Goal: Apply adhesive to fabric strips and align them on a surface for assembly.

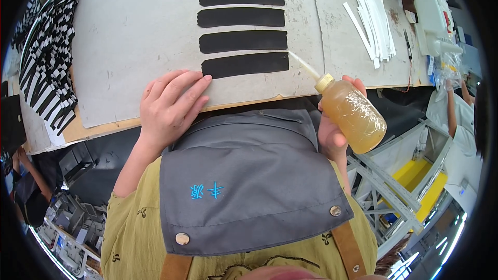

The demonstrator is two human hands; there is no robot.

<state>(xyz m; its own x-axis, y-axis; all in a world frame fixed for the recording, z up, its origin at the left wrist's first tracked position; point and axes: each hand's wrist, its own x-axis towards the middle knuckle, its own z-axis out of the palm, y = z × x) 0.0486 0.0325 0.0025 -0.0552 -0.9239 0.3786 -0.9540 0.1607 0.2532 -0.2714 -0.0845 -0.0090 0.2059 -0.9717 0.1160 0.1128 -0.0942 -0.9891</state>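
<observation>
Glue bottle in right grip

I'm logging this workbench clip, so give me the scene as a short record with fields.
left hand: left hand flat on the grey paper sheet, fingertips at the nearest black strip
right hand: right hand gripping a clear squeeze bottle of amber liquid
nozzle: long pale nozzle pointing at that strip's right end
other strips: four more black strips above
right side: pile of white strips

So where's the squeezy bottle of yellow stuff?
The clear plastic bottle of amber liquid is in the right hand, its nozzle touching the nearest black strip.
</observation>
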